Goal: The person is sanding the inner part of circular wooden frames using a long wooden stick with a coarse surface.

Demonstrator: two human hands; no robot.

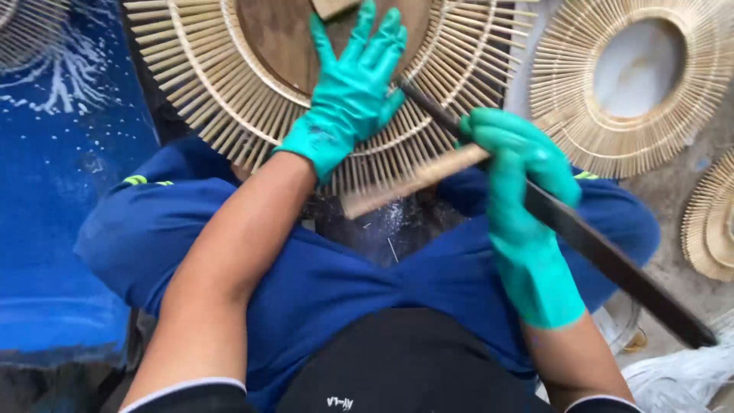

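Blue tarp [53,191], gloved hands on bamboo sunburst frame [229,92].

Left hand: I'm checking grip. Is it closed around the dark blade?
No, the left hand lies flat and open on the bamboo sunburst frame; the right hand holds the dark blade.

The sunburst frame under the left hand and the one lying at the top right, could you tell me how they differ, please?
The sunburst frame under the left hand has a brown wooden disc in its centre; the frame at the top right has an open centre. The first is pressed by the left hand over the person's lap, and looks larger; the second lies untouched on the ground. Both are rings of pale radiating sticks.
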